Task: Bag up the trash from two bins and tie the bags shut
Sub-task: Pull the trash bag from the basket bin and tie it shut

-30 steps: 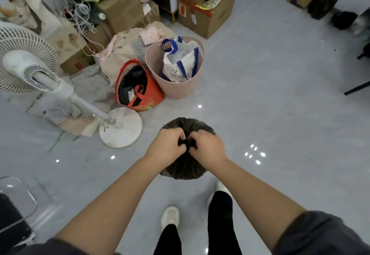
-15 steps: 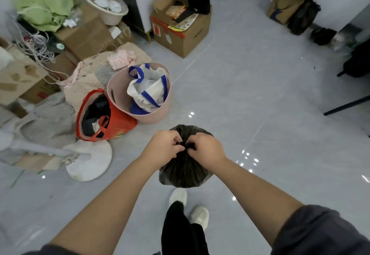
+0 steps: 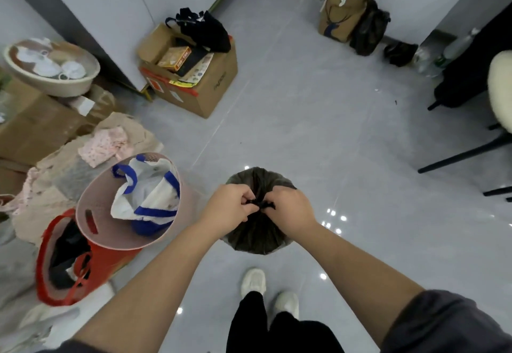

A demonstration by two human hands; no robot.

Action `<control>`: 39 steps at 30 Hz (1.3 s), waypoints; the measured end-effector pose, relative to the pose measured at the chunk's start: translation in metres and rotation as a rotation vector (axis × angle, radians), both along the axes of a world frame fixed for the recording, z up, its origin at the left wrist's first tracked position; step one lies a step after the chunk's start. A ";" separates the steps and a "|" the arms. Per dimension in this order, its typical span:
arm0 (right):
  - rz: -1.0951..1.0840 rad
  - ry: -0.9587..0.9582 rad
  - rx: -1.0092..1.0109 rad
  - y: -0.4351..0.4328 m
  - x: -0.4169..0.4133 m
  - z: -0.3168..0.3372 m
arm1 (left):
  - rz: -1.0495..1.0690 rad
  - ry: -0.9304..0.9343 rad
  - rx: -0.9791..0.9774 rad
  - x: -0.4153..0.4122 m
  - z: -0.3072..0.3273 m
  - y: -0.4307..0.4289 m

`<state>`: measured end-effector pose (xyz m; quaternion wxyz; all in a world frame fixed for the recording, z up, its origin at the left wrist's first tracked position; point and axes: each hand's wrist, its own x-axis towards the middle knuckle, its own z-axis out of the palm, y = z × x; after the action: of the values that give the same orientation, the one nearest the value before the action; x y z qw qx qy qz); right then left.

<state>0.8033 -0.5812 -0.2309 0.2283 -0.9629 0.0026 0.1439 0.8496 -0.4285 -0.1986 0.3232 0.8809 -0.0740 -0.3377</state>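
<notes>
1. Locate black trash bag point(image 3: 256, 237) at lower centre of frame, standing on grey floor point(image 3: 304, 136) just above the shoes.
2. Record left hand point(image 3: 230, 206) and right hand point(image 3: 291, 208) close together over the bag's top, each clamped on one twisted end of the gathered neck point(image 3: 259, 203), fingers curled round the plastic.
3. Judge step in hand as cinching the knot. Cannot confirm tightness from this view.
4. Pull both ends outward, level and with equal force, until free of slack at the neck.
5. Keep grip close to the knot and avoid jerking, given probable thin, tear-prone plastic.
6. Press trapped air down before the final tug, if the bag feels puffed.
7. Verify closure with a short lift by the knot.
8. Mind pink basket point(image 3: 95, 206) near the left forearm, lower left of frame, holding a white and blue bag.
</notes>
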 end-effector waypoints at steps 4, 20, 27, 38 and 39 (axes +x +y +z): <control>-0.055 0.018 0.028 -0.059 0.063 0.000 | -0.013 -0.023 -0.014 0.067 0.002 -0.062; -0.100 0.066 0.076 -0.319 0.302 0.010 | -0.001 -0.105 -0.050 0.303 0.006 -0.318; -0.194 0.065 0.086 -0.431 0.418 -0.002 | -0.087 -0.087 -0.093 0.434 -0.009 -0.431; -0.255 0.020 0.106 -0.618 0.552 -0.028 | -0.227 -0.038 -0.107 0.590 -0.032 -0.617; -0.241 0.026 0.112 -0.637 0.564 -0.032 | -0.226 -0.032 -0.110 0.601 -0.036 -0.634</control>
<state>1.3670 -1.2181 -0.2626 0.2975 -0.9393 0.1134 0.1277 1.4502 -1.0628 -0.2348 0.3296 0.8534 -0.1962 -0.3530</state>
